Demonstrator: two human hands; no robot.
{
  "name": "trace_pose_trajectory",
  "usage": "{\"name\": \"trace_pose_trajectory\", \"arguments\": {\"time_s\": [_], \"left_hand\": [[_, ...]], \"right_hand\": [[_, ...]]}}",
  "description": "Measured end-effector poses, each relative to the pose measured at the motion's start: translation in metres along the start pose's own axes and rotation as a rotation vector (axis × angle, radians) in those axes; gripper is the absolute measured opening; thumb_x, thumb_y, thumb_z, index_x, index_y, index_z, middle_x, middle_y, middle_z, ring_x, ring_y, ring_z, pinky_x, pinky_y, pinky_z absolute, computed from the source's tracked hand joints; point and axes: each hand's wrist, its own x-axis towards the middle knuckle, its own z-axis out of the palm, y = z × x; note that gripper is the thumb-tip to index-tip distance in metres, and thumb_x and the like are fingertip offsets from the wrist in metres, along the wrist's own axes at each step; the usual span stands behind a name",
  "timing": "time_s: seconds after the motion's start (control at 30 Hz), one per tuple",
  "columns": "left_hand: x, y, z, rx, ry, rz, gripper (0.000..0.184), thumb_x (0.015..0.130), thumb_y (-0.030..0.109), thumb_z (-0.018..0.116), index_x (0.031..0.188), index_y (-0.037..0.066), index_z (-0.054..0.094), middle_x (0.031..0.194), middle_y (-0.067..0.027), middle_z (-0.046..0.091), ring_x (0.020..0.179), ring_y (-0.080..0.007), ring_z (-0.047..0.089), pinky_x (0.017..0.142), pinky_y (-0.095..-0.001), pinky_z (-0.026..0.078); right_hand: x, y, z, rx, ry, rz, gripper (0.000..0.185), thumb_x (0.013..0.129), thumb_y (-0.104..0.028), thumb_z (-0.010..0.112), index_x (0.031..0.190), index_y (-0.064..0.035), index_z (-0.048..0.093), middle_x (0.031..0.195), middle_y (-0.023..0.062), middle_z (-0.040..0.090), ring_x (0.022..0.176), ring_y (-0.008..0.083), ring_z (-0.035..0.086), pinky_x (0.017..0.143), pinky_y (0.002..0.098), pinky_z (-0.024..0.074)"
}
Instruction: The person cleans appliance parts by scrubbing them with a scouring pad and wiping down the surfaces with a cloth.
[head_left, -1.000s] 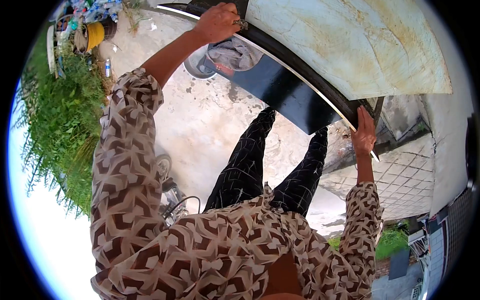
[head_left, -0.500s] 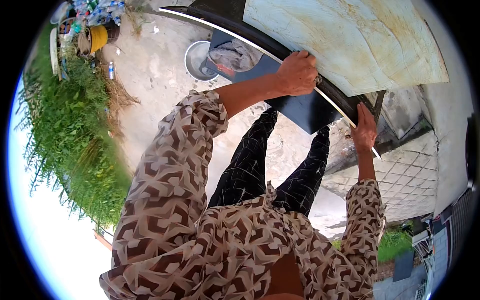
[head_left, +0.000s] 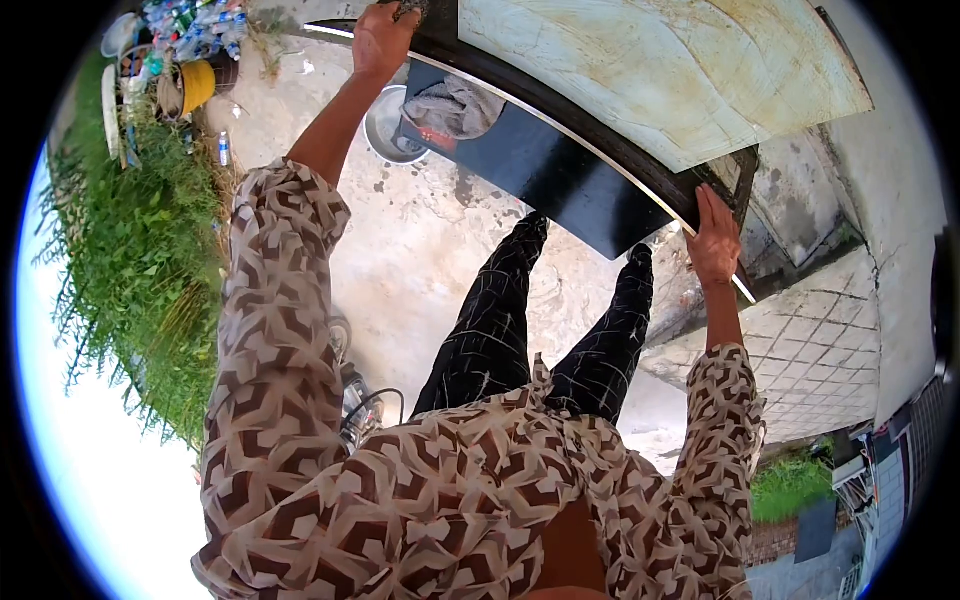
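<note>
One dark scrubber is grasped by the left hand. The right hand holds a white-edged dark panel.

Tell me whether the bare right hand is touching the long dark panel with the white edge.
Touching: in the head view, the right hand lays its fingers over the dark panel near one end.

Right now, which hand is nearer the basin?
Left. In view, the left hand is just above the basin; the right hand is well off to its right and lower, on the right end of the dark frame.
</note>
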Motion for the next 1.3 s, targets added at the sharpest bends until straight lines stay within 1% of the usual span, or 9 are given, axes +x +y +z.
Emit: {"name": "trace_pose_trajectory", "arguments": {"time_s": [0.17,0.3,0.47,0.73,0.83,0.93,1.07,1.13,1.3], "left_hand": [[-0.083,0.106,0.030,-1.574,-0.099,-0.687,0.034,0.100,0.020,0.050,0.126,-0.001,0.052,0.123,-0.0162,0.060,0.113,-0.0319,0.059,0.104,-0.0516,0.045],[-0.129,0.130,0.056,-1.874,-0.330,-0.754,0.041,0.101,0.027,0.049,0.131,0.000,0.049,0.130,-0.0167,0.057,0.121,-0.0317,0.054,0.108,-0.0482,0.042],[-0.159,0.146,0.066,-1.973,-0.387,-0.769,0.042,0.100,0.028,0.049,0.134,0.003,0.049,0.131,-0.0161,0.056,0.122,-0.0302,0.054,0.105,-0.0470,0.043],[-0.169,0.153,0.076,-1.409,-0.702,-0.501,0.051,0.099,0.035,0.051,0.142,0.008,0.042,0.127,-0.0085,0.054,0.125,-0.0189,0.046,0.109,-0.0357,0.034],[-0.149,0.142,0.057,-0.697,-0.411,-0.208,0.054,0.100,0.037,0.049,0.143,0.007,0.039,0.133,-0.0116,0.049,0.127,-0.0224,0.043,0.110,-0.0361,0.032],[-0.101,0.083,0.056,-0.459,0.258,-0.443,0.049,0.097,0.034,0.054,0.131,0.000,0.050,0.133,-0.0154,0.046,0.123,-0.0231,0.045,0.103,-0.0360,0.036],[-0.032,0.002,0.067,-0.511,0.483,-0.874,0.046,0.097,0.041,0.047,0.120,0.004,0.059,0.120,-0.0205,0.055,0.112,-0.0365,0.052,0.090,-0.0467,0.045],[0.001,-0.010,0.070,-0.315,0.623,-0.844,0.043,0.100,0.034,0.042,0.101,-0.003,0.064,0.094,-0.0254,0.065,0.091,-0.0431,0.060,0.083,-0.0510,0.046],[0.023,-0.063,0.112,-0.097,0.888,-0.767,0.050,0.101,0.040,0.041,0.097,-0.007,0.059,0.093,-0.0317,0.061,0.091,-0.0472,0.058,0.082,-0.0522,0.044]], "right_hand": [[0.012,-0.016,-0.008,0.514,-0.095,0.145,0.088,0.070,-0.015,0.081,0.145,-0.0079,0.036,0.143,0.0157,0.042,0.134,0.0308,0.041,0.111,0.0403,0.0333],[0.039,-0.076,-0.051,1.279,-0.103,0.340,0.080,0.082,-0.023,0.076,0.146,-0.0015,0.033,0.148,0.0188,0.036,0.134,0.0292,0.042,0.109,0.0379,0.0356],[0.043,-0.099,-0.052,1.365,-0.162,0.558,0.067,0.088,-0.026,0.071,0.141,0.0019,0.041,0.145,0.0198,0.042,0.128,0.0266,0.049,0.099,0.0348,0.0459],[0.071,-0.166,-0.060,1.237,-0.059,0.159,0.055,0.077,-0.014,0.080,0.128,-0.0094,0.059,0.126,0.0106,0.055,0.110,0.0216,0.057,0.095,0.0320,0.0455],[0.084,-0.155,-0.048,1.178,0.052,0.204,0.041,0.075,0.001,0.077,0.113,-0.0089,0.066,0.112,0.0078,0.058,0.098,0.0194,0.060,0.089,0.0311,0.0476],[0.101,-0.141,-0.062,0.760,0.438,0.044,0.034,0.079,0.000,0.074,0.111,-0.0069,0.064,0.109,0.0106,0.057,0.100,0.0254,0.059,0.086,0.0335,0.0486],[0.116,-0.138,-0.039,0.558,0.163,-0.315,0.038,0.079,-0.005,0.072,0.116,-0.0084,0.061,0.110,0.0144,0.057,0.102,0.0357,0.058,0.086,0.0416,0.0491],[0.114,-0.123,-0.037,0.446,0.029,-0.218,0.038,0.079,-0.010,0.072,0.116,-0.0093,0.061,0.109,0.0146,0.059,0.099,0.0362,0.060,0.084,0.0428,0.0500],[0.119,-0.111,-0.040,0.170,-0.160,-0.154,0.035,0.080,-0.017,0.071,0.114,-0.0104,0.062,0.095,0.0156,0.063,0.090,0.0374,0.063,0.076,0.0462,0.0523]]}}
